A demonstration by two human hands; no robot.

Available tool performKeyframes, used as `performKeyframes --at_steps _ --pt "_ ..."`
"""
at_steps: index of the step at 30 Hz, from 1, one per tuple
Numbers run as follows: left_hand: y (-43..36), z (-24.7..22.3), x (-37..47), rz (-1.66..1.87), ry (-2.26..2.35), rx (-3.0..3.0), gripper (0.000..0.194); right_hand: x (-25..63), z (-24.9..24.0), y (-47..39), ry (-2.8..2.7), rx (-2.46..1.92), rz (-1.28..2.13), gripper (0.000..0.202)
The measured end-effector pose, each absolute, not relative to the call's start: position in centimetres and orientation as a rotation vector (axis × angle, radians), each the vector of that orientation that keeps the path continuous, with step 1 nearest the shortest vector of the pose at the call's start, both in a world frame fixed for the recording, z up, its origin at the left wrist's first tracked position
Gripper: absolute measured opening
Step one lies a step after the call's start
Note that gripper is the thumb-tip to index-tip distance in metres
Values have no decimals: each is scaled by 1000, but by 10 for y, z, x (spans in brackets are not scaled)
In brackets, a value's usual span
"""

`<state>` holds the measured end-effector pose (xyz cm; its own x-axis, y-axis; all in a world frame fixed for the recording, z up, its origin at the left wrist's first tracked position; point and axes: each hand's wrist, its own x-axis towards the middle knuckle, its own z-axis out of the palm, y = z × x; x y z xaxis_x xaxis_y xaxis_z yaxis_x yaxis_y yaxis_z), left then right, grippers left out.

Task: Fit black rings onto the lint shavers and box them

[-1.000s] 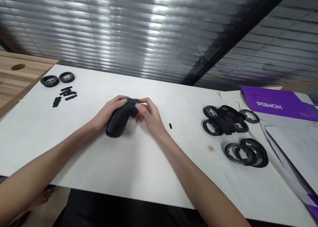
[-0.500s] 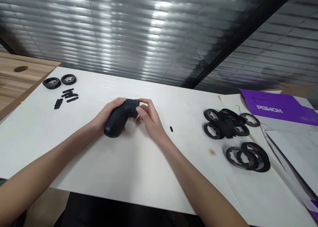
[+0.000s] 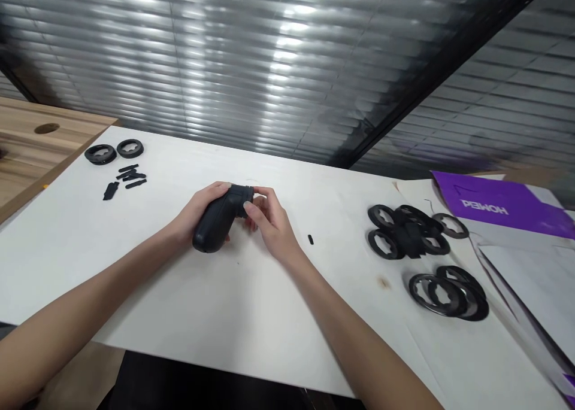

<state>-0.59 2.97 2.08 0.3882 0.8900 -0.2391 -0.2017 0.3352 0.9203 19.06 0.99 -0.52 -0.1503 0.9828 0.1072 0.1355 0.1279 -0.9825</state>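
Note:
A black, angled handheld device (image 3: 216, 219) with a thick rounded handle and a short ribbed head is held just over the white table. My left hand (image 3: 196, 211) wraps around its handle from the left, thumb along the top and most fingers hidden behind it. At the head end, my right hand (image 3: 271, 221) pinches the ribbed collar (image 3: 245, 200) between thumb and fingers. Some of the right fingertips are out of sight behind the head. A small black oblong piece (image 3: 310, 239) lies on the table to the right of my right hand.
Black rings (image 3: 100, 154) and several flat black strips (image 3: 130, 175) lie at the far left of the white table (image 3: 179, 314). More black rings (image 3: 384, 244) are heaped at the right, near a purple printed box flap (image 3: 494, 205) and white sheets (image 3: 534, 278). Blinds (image 3: 224, 63) stand behind.
The view has shifted slightly, so everything sits a little lower. Both hands keep hold of the device; my right thumb has slid a little lower on the collar.

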Motion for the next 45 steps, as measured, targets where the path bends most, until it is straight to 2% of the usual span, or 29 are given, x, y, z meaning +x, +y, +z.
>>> performKeyframes --at_steps 4,8,13,18,27,37,45 --pt "27 22 -5 899 877 1076 43 191 -3 8 -1478 -1171 1168 49" --pt "26 19 -5 909 863 1090 51 191 -3 8 -1459 -1167 1166 50" --pt "25 15 -5 974 855 1169 49 191 -3 9 -1419 -1154 1188 51" --pt "23 14 -3 988 853 1171 57 193 -4 11 -1382 -1178 1188 47" --pt "22 11 -6 948 879 1333 55 190 -4 13 -1359 -1154 1172 40" --pt "22 14 -6 947 886 1347 54 190 -9 12 -1361 -1107 1164 55" --pt "25 17 -6 962 875 1234 59 194 -17 13 -1490 -1072 1105 56"
